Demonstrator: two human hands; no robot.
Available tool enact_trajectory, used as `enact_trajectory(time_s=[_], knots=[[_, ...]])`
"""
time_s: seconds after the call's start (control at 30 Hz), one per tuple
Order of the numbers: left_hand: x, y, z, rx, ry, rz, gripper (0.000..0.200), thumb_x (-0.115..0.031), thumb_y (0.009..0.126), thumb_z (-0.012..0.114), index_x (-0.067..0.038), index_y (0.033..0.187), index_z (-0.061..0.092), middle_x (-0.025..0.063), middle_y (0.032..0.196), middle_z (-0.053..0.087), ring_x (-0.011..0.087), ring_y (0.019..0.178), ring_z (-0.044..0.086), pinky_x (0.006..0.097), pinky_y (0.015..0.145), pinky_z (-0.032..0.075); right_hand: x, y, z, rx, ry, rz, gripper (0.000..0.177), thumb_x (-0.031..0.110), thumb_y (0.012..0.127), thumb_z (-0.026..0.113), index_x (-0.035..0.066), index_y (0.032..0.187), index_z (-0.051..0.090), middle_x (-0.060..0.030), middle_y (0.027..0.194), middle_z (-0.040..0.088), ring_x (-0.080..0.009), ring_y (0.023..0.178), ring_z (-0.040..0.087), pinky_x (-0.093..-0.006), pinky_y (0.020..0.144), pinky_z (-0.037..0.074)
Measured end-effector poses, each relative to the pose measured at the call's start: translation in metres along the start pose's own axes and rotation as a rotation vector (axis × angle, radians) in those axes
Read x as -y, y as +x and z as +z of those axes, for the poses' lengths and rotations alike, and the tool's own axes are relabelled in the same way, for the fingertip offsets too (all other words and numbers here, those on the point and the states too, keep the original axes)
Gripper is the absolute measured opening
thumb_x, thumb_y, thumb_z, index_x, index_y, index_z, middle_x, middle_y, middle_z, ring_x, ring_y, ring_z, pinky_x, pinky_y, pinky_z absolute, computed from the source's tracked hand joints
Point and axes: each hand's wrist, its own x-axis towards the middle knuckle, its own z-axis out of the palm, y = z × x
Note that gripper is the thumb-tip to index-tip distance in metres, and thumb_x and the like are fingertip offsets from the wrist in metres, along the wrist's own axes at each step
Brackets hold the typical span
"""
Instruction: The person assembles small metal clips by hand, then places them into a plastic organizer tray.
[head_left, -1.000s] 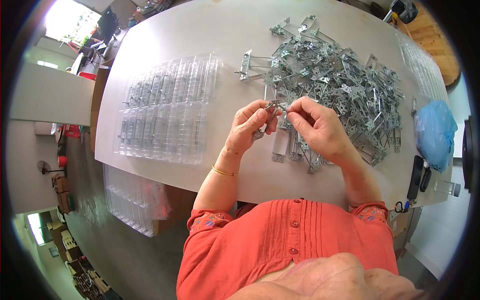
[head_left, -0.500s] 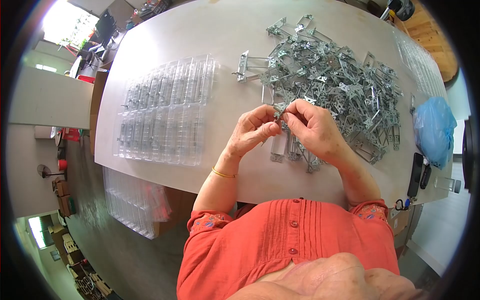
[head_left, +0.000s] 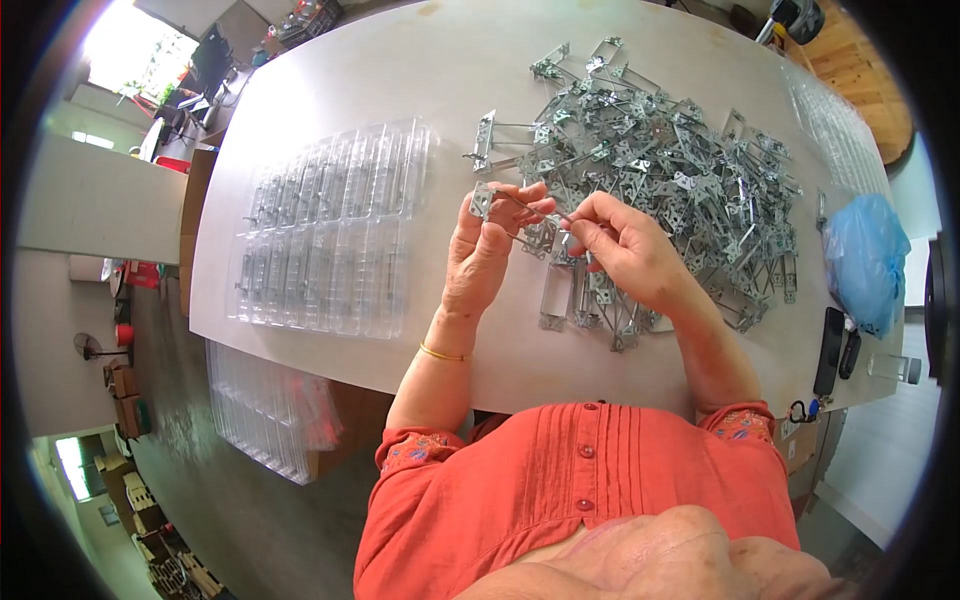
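Between my two hands is one metal bracket part (head_left: 482, 201) with a flat perforated plate and thin rods running to the right. My left hand (head_left: 478, 250) has its fingers around the plate end. The fingers of my right hand (head_left: 625, 248) pinch the other end of the rods. Behind and to the right of my hands lies a large heap of similar metal parts (head_left: 660, 150). To the left, a clear plastic tray (head_left: 330, 225) holds several metal parts in its slots.
On the right of the table (head_left: 440, 60) are a blue plastic bag (head_left: 868, 262), a black phone (head_left: 829, 350), a transparent container (head_left: 885, 367) and clear plastic trays (head_left: 835, 125). More clear trays (head_left: 262, 410) stand below the table's left front edge.
My hands have moved apart, the left one to the left and more upright. The bracket part between them now shows its plate and rods.
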Motion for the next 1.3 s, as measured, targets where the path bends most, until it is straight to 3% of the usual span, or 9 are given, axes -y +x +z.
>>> enact_trajectory(time_s=[0.1, 0.2, 0.6, 0.7, 0.8, 0.9, 1.0, 1.1, 1.3], knots=[[0.003, -0.002, 0.0, 0.007, -0.009, -0.006, 0.059, -0.044, 0.103, 0.062, -0.011, 0.15, 0.047, 0.0182, 0.153, 0.052, 0.0376, 0.14, 0.052, 0.0515, 0.115, 0.041, -0.003, 0.007, 0.001, 0.106, 0.164, 0.091, 0.016, 0.015, 0.108, 0.058, 0.0, 0.108, 0.063, -0.0041, 0.1, 0.069, -0.0127, 0.086, 0.069, -0.0307, 0.074, 0.057], [0.002, -0.001, 0.003, 0.013, -0.011, -0.013, 0.06, -0.04, 0.103, 0.065, -0.008, 0.149, 0.044, 0.0194, 0.156, 0.049, 0.0343, 0.144, 0.049, 0.0505, 0.118, 0.039, -0.007, 0.01, 0.004, 0.107, 0.317, 0.119, 0.016, 0.016, 0.108, 0.059, 0.001, 0.108, 0.064, -0.0042, 0.098, 0.069, -0.0124, 0.088, 0.07, -0.0301, 0.076, 0.059], [-0.009, 0.001, 0.008, 0.146, -0.15, -0.184, 0.079, -0.012, 0.089, 0.077, -0.002, 0.158, 0.038, 0.0236, 0.158, 0.045, 0.0376, 0.147, 0.045, 0.0528, 0.118, 0.041, -0.002, 0.009, -0.023, -0.059, 0.201, -0.227, 0.004, 0.008, 0.105, 0.062, 0.003, 0.104, 0.062, -0.0013, 0.097, 0.064, -0.0092, 0.085, 0.065, -0.0251, 0.075, 0.058], [-0.006, 0.003, 0.003, 0.245, -0.164, -0.194, 0.072, -0.032, 0.095, 0.071, -0.003, 0.154, 0.041, 0.0287, 0.155, 0.047, 0.0427, 0.143, 0.049, 0.0581, 0.114, 0.043, 0.003, 0.006, -0.026, -0.048, 0.08, -0.317, 0.001, 0.003, 0.102, 0.063, 0.003, 0.102, 0.062, -0.0008, 0.098, 0.062, -0.0088, 0.084, 0.063, -0.0247, 0.074, 0.055], [-0.004, -0.002, -0.001, 0.142, -0.161, -0.319, 0.059, -0.041, 0.101, 0.062, -0.001, 0.143, 0.049, 0.0297, 0.143, 0.058, 0.0429, 0.134, 0.058, 0.0558, 0.108, 0.048, 0.002, 0.005, -0.026, 0.004, -0.012, -0.376, 0.005, -0.002, 0.1, 0.063, 0.003, 0.101, 0.062, -0.0019, 0.1, 0.06, -0.0099, 0.083, 0.061, -0.0256, 0.072, 0.052], [0.0, -0.003, 0.001, 0.108, -0.288, -0.391, 0.043, -0.039, 0.106, 0.056, -0.002, 0.126, 0.055, 0.0297, 0.13, 0.065, 0.0407, 0.112, 0.07, 0.0521, 0.095, 0.056, 0.003, 0.003, -0.02, 0.023, -0.119, -0.448, 0.006, -0.003, 0.098, 0.064, 0.002, 0.099, 0.062, -0.0037, 0.1, 0.06, -0.012, 0.082, 0.061, -0.0272, 0.071, 0.051], [-0.005, -0.003, 0.003, 0.139, -0.182, -0.433, 0.032, -0.034, 0.109, 0.051, -0.003, 0.114, 0.057, 0.0295, 0.123, 0.068, 0.0353, 0.087, 0.074, 0.0422, 0.076, 0.06, 0.006, 0.001, -0.017, 0.038, -0.134, -0.441, 0.006, -0.003, 0.097, 0.065, 0.003, 0.099, 0.063, -0.0043, 0.1, 0.06, -0.0138, 0.081, 0.061, -0.0281, 0.071, 0.05], [-0.009, -0.004, 0.004, 0.124, -0.194, -0.429, 0.036, -0.035, 0.11, 0.053, -0.001, 0.115, 0.06, 0.0258, 0.113, 0.071, 0.0234, 0.077, 0.07, 0.0314, 0.063, 0.055, 0.003, 0.001, -0.013, -0.033, -0.171, -0.45, 0.005, -0.001, 0.097, 0.066, 0.003, 0.1, 0.064, -0.0045, 0.1, 0.061, -0.0145, 0.08, 0.061, -0.0285, 0.071, 0.05], [-0.008, -0.004, 0.006, 0.033, -0.112, -0.35, 0.032, -0.033, 0.109, 0.056, -0.001, 0.113, 0.062, 0.0213, 0.113, 0.071, 0.0148, 0.07, 0.061, 0.0255, 0.057, 0.047, 0.01, -0.001, -0.015, -0.162, -0.26, -0.353, 0.004, 0.005, 0.097, 0.068, 0.004, 0.1, 0.065, -0.0055, 0.091, 0.063, -0.0161, 0.077, 0.06, -0.0299, 0.068, 0.049]])
